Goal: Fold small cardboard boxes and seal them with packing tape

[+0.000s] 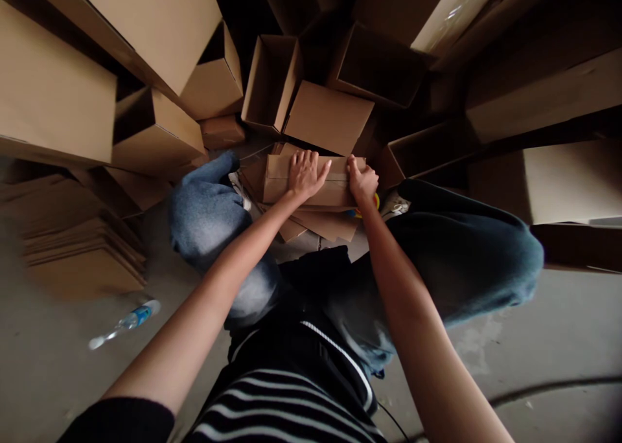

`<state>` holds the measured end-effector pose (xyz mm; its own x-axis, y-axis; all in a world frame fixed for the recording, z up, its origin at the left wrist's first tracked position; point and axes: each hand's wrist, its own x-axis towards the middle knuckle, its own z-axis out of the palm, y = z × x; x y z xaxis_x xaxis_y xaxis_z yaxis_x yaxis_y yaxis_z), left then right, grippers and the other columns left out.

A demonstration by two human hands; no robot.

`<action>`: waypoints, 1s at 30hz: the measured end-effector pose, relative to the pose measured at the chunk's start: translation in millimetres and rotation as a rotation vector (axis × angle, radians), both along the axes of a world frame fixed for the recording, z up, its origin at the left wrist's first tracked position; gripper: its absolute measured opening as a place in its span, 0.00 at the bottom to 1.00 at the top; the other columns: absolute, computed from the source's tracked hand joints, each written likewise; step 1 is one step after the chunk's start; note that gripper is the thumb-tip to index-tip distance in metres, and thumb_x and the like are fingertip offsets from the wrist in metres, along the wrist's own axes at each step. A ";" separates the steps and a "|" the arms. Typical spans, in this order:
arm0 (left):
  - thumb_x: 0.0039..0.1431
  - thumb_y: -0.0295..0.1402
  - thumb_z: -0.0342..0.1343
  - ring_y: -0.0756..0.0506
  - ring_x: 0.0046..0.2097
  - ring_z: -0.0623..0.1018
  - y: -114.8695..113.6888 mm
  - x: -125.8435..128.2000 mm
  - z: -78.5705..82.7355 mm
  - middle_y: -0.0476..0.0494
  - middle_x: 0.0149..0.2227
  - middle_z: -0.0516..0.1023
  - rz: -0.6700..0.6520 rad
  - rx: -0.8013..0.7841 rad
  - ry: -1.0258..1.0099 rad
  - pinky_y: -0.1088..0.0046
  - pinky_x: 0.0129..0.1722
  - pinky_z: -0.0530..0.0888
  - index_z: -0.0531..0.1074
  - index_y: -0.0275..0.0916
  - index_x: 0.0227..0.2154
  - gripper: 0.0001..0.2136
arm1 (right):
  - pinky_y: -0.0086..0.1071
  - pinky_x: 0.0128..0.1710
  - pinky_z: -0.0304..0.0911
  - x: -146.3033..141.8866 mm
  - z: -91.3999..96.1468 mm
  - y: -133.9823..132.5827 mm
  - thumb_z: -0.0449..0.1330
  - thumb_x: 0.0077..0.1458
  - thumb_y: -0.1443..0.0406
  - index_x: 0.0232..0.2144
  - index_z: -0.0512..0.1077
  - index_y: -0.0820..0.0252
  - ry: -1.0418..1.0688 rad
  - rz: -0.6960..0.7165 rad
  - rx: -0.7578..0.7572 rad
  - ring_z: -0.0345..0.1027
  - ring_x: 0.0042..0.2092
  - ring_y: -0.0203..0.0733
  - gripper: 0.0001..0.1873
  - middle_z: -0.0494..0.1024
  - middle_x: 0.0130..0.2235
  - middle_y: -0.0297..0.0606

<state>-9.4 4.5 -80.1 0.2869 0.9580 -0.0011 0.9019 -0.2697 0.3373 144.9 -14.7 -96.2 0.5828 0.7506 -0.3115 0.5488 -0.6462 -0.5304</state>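
Note:
A small brown cardboard box (279, 181) lies in front of my knees on a few flat cardboard sheets (323, 225). My left hand (306, 173) rests flat on its top with the fingers spread. At the box's right end, my right hand (362, 181) is curled with the fingers closed over the edge. Something yellow (376, 202) peeks out just under that hand; I cannot make out what it is. My legs in blue jeans frame the box on both sides.
Assembled cardboard boxes (155, 129) are piled all around, several open ones (269, 80) at the back. A stack of flat cardboard (72, 242) sits at the left. A plastic water bottle (127, 321) lies on the concrete floor; a dark cable (549, 388) runs at the right.

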 end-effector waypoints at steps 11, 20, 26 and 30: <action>0.71 0.47 0.36 0.33 0.61 0.69 -0.4 2.4 0.7 0.29 0.56 0.75 0.004 0.001 0.012 0.51 0.65 0.58 0.71 0.36 0.52 0.25 | 0.49 0.53 0.64 0.5 -0.7 -0.2 0.48 0.63 0.41 0.49 0.76 0.70 0.034 -0.004 0.016 0.74 0.52 0.61 0.38 0.79 0.47 0.61; 0.72 0.42 0.35 0.36 0.61 0.70 -3.3 7.5 1.6 0.33 0.55 0.75 -0.023 0.025 0.020 0.55 0.67 0.58 0.71 0.38 0.53 0.22 | 0.49 0.53 0.64 0.3 -1.5 -0.2 0.49 0.62 0.41 0.49 0.76 0.72 0.041 -0.023 0.034 0.74 0.52 0.61 0.40 0.79 0.47 0.62; 0.70 0.47 0.36 0.33 0.63 0.67 -4.3 6.8 3.1 0.30 0.58 0.73 -0.021 -0.015 -0.008 0.51 0.65 0.58 0.70 0.36 0.55 0.25 | 0.50 0.53 0.64 1.0 -5.6 -0.4 0.48 0.61 0.40 0.49 0.76 0.73 0.036 -0.022 0.045 0.74 0.51 0.61 0.41 0.79 0.46 0.63; 0.70 0.48 0.36 0.33 0.64 0.66 -4.1 7.3 2.3 0.29 0.59 0.72 -0.019 -0.030 -0.020 0.50 0.66 0.57 0.68 0.37 0.56 0.26 | 0.51 0.53 0.64 0.9 -5.5 -0.3 0.48 0.61 0.40 0.49 0.76 0.73 0.027 -0.018 0.049 0.74 0.51 0.62 0.41 0.79 0.46 0.63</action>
